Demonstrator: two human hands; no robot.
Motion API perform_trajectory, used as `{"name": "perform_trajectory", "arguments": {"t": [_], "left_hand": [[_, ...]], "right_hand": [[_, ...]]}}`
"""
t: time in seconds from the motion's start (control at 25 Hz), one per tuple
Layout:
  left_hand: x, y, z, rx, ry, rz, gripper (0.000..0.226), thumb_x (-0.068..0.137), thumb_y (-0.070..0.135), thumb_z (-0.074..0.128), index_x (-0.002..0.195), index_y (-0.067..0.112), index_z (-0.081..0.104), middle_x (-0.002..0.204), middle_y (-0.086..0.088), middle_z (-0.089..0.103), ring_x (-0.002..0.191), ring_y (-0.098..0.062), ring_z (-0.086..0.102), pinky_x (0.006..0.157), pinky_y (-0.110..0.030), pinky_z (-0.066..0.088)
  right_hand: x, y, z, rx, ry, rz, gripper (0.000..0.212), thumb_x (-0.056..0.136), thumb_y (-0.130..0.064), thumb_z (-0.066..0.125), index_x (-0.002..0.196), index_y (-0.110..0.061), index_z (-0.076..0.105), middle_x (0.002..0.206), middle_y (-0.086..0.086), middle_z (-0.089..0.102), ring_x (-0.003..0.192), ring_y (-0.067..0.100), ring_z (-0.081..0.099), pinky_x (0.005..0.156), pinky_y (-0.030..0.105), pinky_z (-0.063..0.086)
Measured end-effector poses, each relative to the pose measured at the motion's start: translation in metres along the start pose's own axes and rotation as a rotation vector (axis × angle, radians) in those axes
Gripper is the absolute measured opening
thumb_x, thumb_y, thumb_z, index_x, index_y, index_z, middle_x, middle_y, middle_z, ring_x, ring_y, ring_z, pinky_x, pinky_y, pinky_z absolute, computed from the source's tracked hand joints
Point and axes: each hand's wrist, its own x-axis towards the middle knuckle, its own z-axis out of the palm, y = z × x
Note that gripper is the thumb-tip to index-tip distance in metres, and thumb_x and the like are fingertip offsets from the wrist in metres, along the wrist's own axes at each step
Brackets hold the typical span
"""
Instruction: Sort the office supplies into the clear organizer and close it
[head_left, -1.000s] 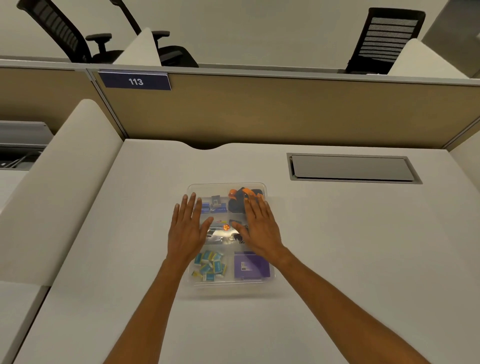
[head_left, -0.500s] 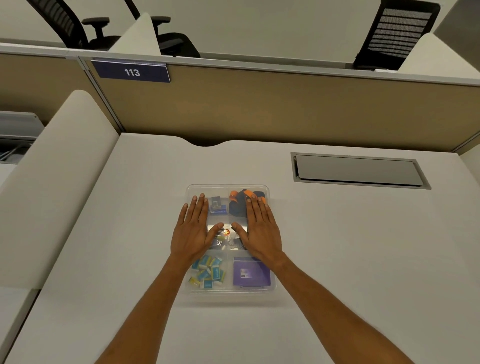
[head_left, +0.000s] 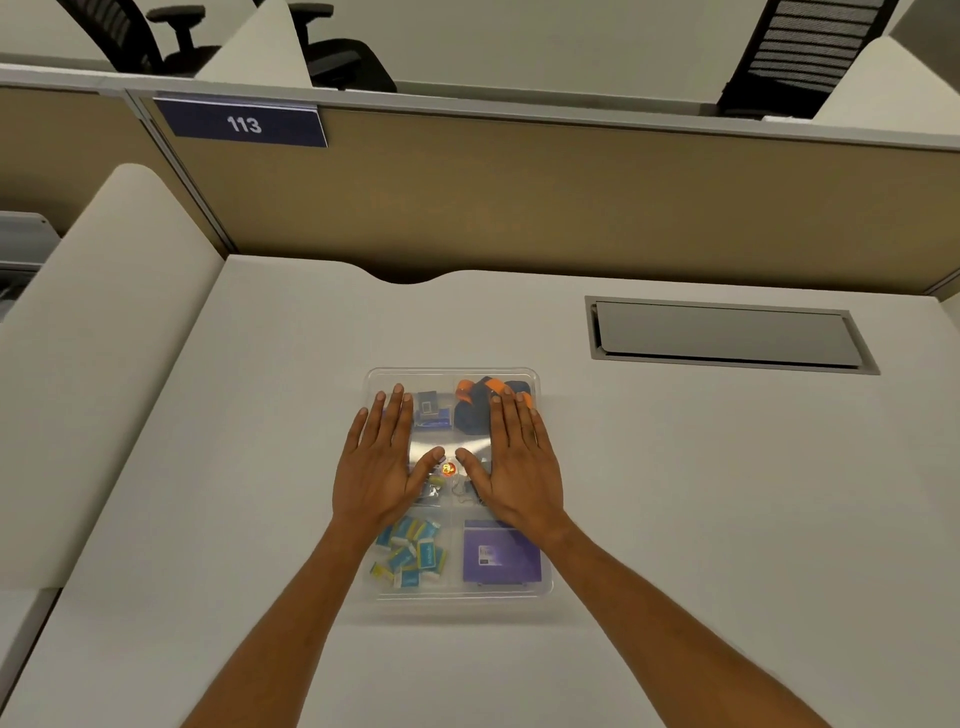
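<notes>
1. The clear organizer (head_left: 457, 596) sits on the middle of the desk (head_left: 701, 493). In its near row, small blue-and-yellow packets (head_left: 410, 553) fill the left compartment and a purple pad (head_left: 501, 553) lies in the right one.
2. Both hands lie palm-down on the transparent lid (head_left: 453, 440) with straight fingers, gripping nothing. The left hand (head_left: 382, 467) covers the left half and the right hand (head_left: 519, 467) the right half. Their thumbs point inward, close but apart.
3. The middle row is largely hidden under the palms. A few small metal clips (head_left: 434, 488) show through, and there is an orange-red spot (head_left: 449, 469) between the thumbs that I cannot identify.
4. In the far row, blue boxes (head_left: 431, 413) sit just beside the left fingertips. An orange-and-dark item (head_left: 475, 400) lies partly under the right fingertips.
5. No loose supplies show on the desk, so the sorting looks finished and this is the closing step. I cannot tell whether the lid is seated all round. The next move probably calls for an even downward press, worked toward the edges and corners.
6. Beyond lie a cable hatch (head_left: 727, 335), the tan partition (head_left: 519, 208) with its plate marked 113 (head_left: 243, 123), and an office chair (head_left: 810, 52).
</notes>
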Motion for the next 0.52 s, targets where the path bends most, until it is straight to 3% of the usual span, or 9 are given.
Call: {"name": "perform_trajectory", "arguments": {"t": [0.4, 0.52], "left_hand": [[-0.003, 0.006, -0.011, -0.017, -0.098, -0.027, 0.086, 0.091, 0.071, 0.016, 0.154, 0.013, 0.008, 0.162, -0.005, 0.005, 0.15, -0.021, 0.002, 0.122, -0.041, 0.01], [-0.001, 0.004, -0.017, -0.024, -0.128, -0.019, 0.094, 0.085, 0.077, -0.001, 0.154, 0.011, 0.005, 0.162, -0.004, 0.0, 0.15, -0.022, 0.0, 0.122, -0.039, 0.005]], "right_hand": [[-0.003, -0.005, -0.01, 0.028, -0.084, 0.032, 0.093, 0.09, -0.075, 0.02, 0.156, -0.011, 0.008, 0.164, 0.003, 0.005, 0.152, 0.019, 0.001, 0.124, 0.034, 0.007], [0.001, 0.0, -0.011, 0.002, -0.15, 0.005, 0.096, 0.087, -0.078, 0.017, 0.156, -0.012, 0.004, 0.164, 0.003, 0.001, 0.152, 0.019, 0.001, 0.124, 0.035, 0.002]]}}
